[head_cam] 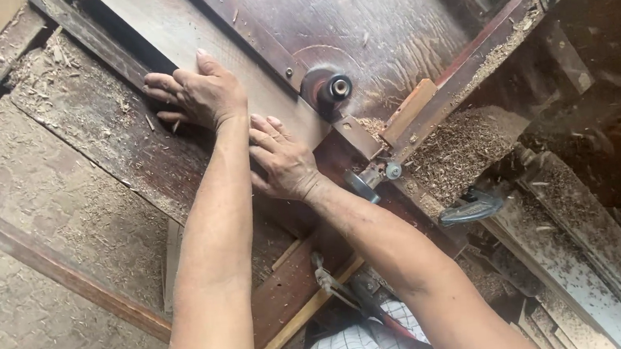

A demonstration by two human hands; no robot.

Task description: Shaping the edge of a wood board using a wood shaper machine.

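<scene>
1. I am pressing my left hand flat, fingers spread, on the wooden board, gripping nothing.
2. My right hand is resting open on the board's near end.
3. The spinning cutter is sitting just beside my fingers; a slip could carry them in.
4. Open tabletop is lying leftward; the fence is closing the right.

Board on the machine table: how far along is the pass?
Done: shavings heaped beside the cutter spindle point to earlier cutting. In hand: left hand and right hand press flat on the board against the fence, no closed grip. Left: much of the board lies beyond the hands; how much is cut cannot be told.
</scene>
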